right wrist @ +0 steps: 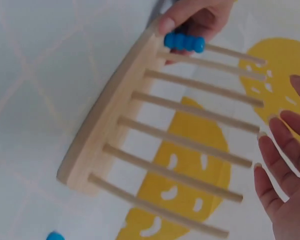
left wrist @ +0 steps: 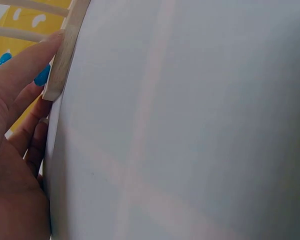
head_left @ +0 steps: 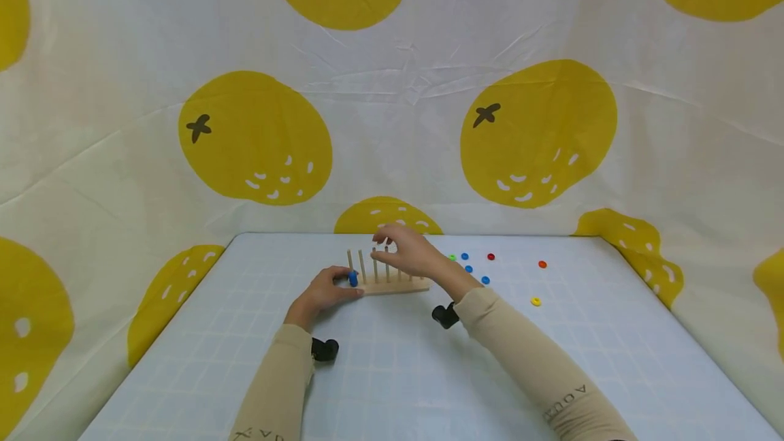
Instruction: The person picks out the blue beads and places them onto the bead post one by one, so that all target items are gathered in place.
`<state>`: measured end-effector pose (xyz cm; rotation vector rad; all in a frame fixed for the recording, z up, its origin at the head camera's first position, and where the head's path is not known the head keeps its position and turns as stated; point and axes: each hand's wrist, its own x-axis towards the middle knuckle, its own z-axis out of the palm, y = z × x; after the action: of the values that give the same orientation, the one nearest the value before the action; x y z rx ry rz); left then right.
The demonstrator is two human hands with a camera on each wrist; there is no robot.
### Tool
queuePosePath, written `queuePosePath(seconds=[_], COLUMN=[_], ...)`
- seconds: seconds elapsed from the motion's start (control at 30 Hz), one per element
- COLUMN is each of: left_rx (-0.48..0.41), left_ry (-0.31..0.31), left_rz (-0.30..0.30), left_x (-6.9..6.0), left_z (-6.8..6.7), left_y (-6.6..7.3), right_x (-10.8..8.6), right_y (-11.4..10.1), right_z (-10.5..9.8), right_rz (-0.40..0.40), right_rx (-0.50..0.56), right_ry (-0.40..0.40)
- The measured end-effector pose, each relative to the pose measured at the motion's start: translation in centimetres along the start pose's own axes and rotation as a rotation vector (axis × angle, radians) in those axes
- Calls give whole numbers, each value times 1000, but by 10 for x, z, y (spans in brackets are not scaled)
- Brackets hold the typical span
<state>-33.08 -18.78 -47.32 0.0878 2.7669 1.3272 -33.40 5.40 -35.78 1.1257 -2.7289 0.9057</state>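
Observation:
A wooden peg rack (head_left: 398, 287) with several upright pegs stands on the table. Blue rings (right wrist: 184, 42) are stacked low on its leftmost peg; the other pegs look bare in the right wrist view. My left hand (head_left: 321, 292) grips the left end of the base, thumb along the front edge and fingers behind, as the left wrist view also shows at the base (left wrist: 65, 62). Above the peg tips hovers my right hand (head_left: 409, 250), its fingers loosely bent and thumb apart. Between those fingers (right wrist: 275, 162) nothing is visible.
Right of the rack lie loose rings: a green one (head_left: 452, 257), several blue ones (head_left: 468, 269), a red one (head_left: 491, 256), an orange-red one (head_left: 542, 264) and a yellow one (head_left: 535, 301). A fruit-patterned cloth (head_left: 398, 128) hangs behind the table.

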Motion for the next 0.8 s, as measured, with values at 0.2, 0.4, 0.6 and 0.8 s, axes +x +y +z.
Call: queuePosePath(seconds=[0.2,0.4,0.6,0.8], left_rx=[-1,-30,-29,-22], left_ry=[8,-3,-5,-4], left_rz=[-1,-5,-6,-19], left_x=[-1,-1,-1,-3], left_z=[-1,1,1,0], left_y=[2,0,2,3], right_x=[-15,-38,-66,-88], right_y=[13,34,54,75], right_z=[-18,-33,-45,-50], right_rz=[19,40,76,157], right_rx=[3,6,-12,-14], right_ry=[46,89,126,143])
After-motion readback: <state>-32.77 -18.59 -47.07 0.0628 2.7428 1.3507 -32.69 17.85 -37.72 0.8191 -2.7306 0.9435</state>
